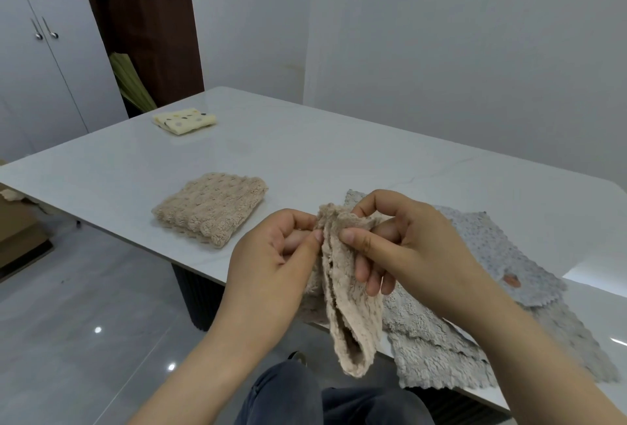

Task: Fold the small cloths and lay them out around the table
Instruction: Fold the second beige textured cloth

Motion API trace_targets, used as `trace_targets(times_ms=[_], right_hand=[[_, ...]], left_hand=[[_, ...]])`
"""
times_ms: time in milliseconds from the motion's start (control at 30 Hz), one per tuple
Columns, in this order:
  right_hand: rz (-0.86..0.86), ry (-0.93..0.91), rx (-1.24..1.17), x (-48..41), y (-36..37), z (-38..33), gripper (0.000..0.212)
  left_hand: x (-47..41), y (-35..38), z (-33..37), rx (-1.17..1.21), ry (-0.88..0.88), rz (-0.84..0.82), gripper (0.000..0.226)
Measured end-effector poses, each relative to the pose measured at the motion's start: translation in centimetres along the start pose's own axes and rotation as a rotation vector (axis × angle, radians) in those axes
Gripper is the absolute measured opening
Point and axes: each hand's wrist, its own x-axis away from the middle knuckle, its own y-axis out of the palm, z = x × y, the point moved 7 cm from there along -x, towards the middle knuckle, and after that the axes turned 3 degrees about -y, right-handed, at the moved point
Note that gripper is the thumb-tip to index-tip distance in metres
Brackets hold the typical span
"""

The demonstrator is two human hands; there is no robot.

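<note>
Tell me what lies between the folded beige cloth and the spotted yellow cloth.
Nothing: the head view shows bare tabletop between the folded beige cloth and the spotted yellow cloth.

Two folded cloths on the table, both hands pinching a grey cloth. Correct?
Colour is wrong. Head view: left hand and right hand pinch a beige cloth; the grey cloths lie on the table. The folded knit cloth and folded spotted cloth are there as stated.
</note>
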Motion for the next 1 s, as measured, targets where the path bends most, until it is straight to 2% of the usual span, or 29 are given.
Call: trace_targets(times_ms=[367,433,600,800,1000], right_hand=[[0.043,0.034,0.006,0.1,0.2,0.1,0.013],[0.051,0.029,0.009,0.0,0.2,0.1,0.013],[0.051,0.024,-0.016,0.0,0.2,0.1,0.012],[-0.031,0.067,-0.010,0.1,-0.6,0.5,0.017],[-0.138,0.146,0.129,0.5,-2.2,2.1,0.035]], left_hand=[[0.6,0.6,0.3,0.046,-0.035,-0.063,0.018],[0.6,0.7,0.0,0.047,-0.058,-0.069,0.012],[0.6,0.4,0.3,-0.017,-0.053,-0.022,0.013],[0.5,-0.2,1.3,-0.045,-0.003,-0.003,0.019],[-0.2,-1.6,1.0,-0.019,-0.031,0.024,0.017]])
